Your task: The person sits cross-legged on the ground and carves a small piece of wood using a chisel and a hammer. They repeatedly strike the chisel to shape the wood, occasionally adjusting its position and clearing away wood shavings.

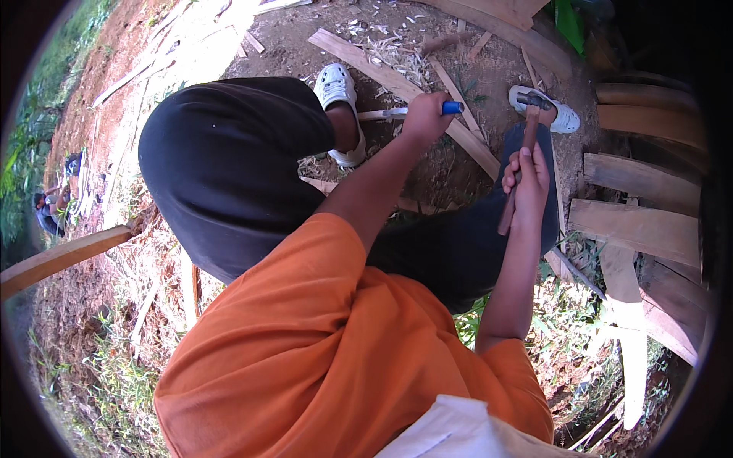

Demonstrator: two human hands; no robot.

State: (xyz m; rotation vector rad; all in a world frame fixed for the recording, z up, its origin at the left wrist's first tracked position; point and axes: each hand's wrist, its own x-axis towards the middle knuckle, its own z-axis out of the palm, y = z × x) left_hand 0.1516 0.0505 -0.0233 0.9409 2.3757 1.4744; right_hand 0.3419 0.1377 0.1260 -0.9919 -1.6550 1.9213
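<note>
gripping a blue-ended tool (453, 108), my left hand (427, 118) is closed around it, the blue end poking out to the right of my fist and a metallic part showing on the left. a slim pale piece (372, 115) runs on toward my left shoe (336, 85); whether it belongs to the tool, i can't tell. my right hand (531, 179) is wrapped around the wooden handle of a hammer (528, 141), its metal head up beyond my fingers, near my right shoe (566, 118). a long plank (366, 62) slants along the ground beneath my left hand, with shavings (393, 57) scattered past it, and more boards (634, 225) lie to the right of my right hand. going by those shavings, i'd judge some wood is already cut. the hammer and the blue-ended tool stand well apart, so no blow is landing; i'd call this a point between strokes. how much is left, i can't judge from here.
</note>
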